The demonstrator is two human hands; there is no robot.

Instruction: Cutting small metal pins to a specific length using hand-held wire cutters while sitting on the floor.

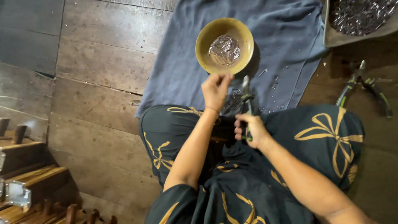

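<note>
Steel bits are lying heaped in the yellow bowl, which is sitting on a grey-blue cloth spread over the dark plank floor, just ahead of the seated person's knees. The left hand is hanging at the near rim of the bowl with its fingertips pinched together, seemingly on a thin piece of wire, though the piece itself is too small to make out. The right hand is wrapping its fingers tight around the green-and-black handles of a pair of cutters, whose nose is pointing up toward the bowl and the left fingertips. Judging by the pose, the work is sitting at the cutting step: wire is being fed to the tool and the short offcuts are gathering in the bowl, with a few strays glinting on the cloth. The next move is calling for the pinched piece to sit squarely in the cutter's mouth and over the bowl, fingertips kept back from the blades. A second pair of pliers is lying on the floor well to the right, and a grey tray of metal pieces is waiting at the top right corner.
</note>
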